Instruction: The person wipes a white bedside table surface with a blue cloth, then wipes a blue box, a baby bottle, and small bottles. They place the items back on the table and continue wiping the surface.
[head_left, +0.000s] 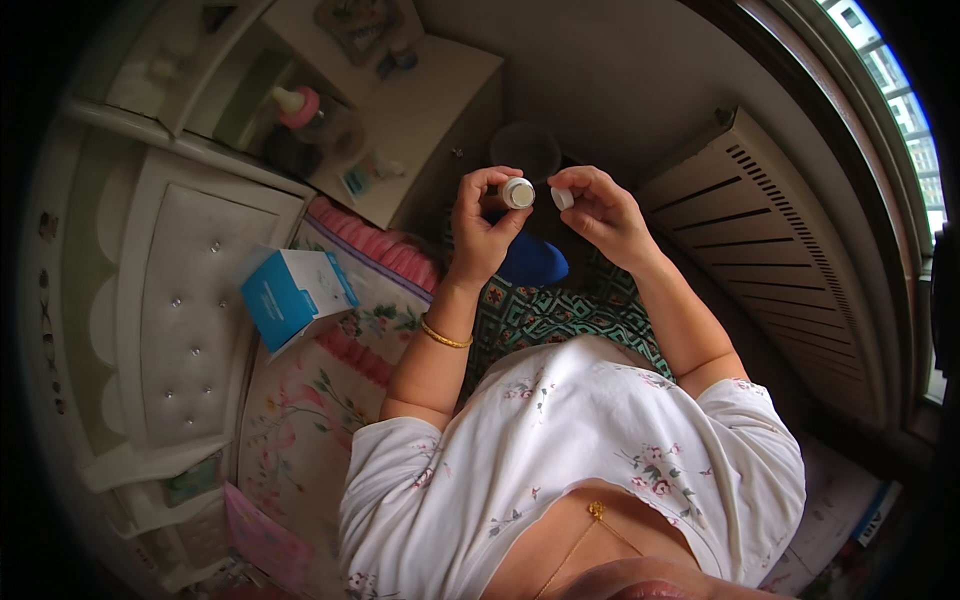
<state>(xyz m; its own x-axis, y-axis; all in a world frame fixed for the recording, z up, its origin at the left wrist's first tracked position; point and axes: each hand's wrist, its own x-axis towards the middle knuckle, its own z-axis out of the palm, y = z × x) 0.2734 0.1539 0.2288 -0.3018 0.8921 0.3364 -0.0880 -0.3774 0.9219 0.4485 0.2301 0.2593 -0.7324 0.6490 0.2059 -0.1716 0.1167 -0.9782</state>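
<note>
Between the thumb and fingers of my left hand is a small white bottle. Its uncapped mouth faces up at me, with a pale cream disc, perhaps a seal, across it. A short gap to the right, my right hand pinches a small white cap. The cap is apart from the bottle. Both hands are raised in front of my body, above my lap in green patterned cloth. An opened blue and white cardboard box stands on the bed to the left, away from both hands.
A flowered bedspread and a tufted headboard lie left. The bedside cabinet carries a baby bottle with a pink collar. A translucent bin stands beyond my hands. A slatted radiator cover runs along the right.
</note>
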